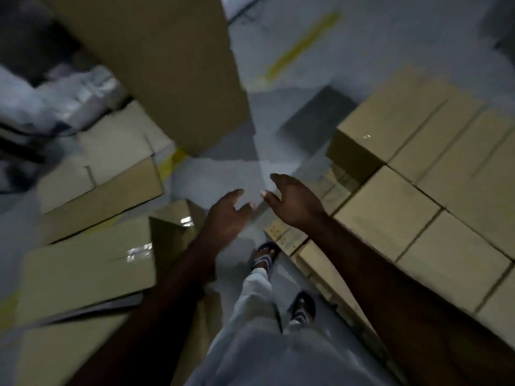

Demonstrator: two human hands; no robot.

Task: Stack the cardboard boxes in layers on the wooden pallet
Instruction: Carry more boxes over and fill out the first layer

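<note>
Left hand (227, 215): I see fingers loosely spread, holding nothing.
Right hand (295, 203): fingers relaxed, empty.
Stacked boxes (418, 196): 3 o'clock.

Floor: smooth grey floor (390, 37), faintly shiny (motion blur softens it)
Marking: yellow stripe (303, 45) at 1 o'clock
Clutter: plastic sheeting (69, 98) at 10 o'clock
Light: dim, cool

Below me I see a grey floor (223, 176) marked with yellow lines (303, 45), a wooden pallet (288, 238) resting on it at the right and carrying a flat layer of cardboard boxes (418, 190) set edge to edge, and loose boxes (106, 176) lying askew on the floor at the left.
</note>
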